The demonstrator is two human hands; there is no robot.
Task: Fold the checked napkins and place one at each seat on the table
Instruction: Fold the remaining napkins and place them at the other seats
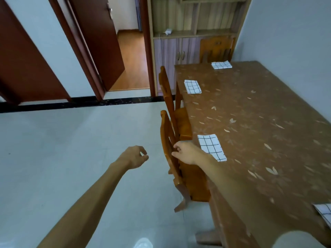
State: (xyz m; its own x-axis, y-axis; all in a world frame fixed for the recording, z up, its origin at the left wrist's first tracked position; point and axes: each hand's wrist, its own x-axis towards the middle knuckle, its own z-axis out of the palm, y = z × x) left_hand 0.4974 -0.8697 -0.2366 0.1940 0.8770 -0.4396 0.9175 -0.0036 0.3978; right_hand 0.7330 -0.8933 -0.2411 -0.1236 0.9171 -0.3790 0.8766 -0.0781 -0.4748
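My left hand (pixel 136 157) over pale floor (pixel 71 149), fingers loosely curled, empty. My right hand (pixel 186 153) curled at backrest of orange wooden chair (pixel 167 136); cannot tell if gripping. Folded white black-checked napkin (pixel 211 147) on brown leaf-patterned table (pixel 259 122), just beside my right hand.

Pale floor (pixel 71 140), open brown door (pixel 100 42), wooden cabinet (pixel 188 24), pale blue wall (pixel 290 33)

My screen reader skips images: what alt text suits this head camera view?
Four folded checked napkins lie on a brown table, one cut by the frame edge. The right hand grips the nearest wooden chair by its back; the left hand hangs empty over the floor.
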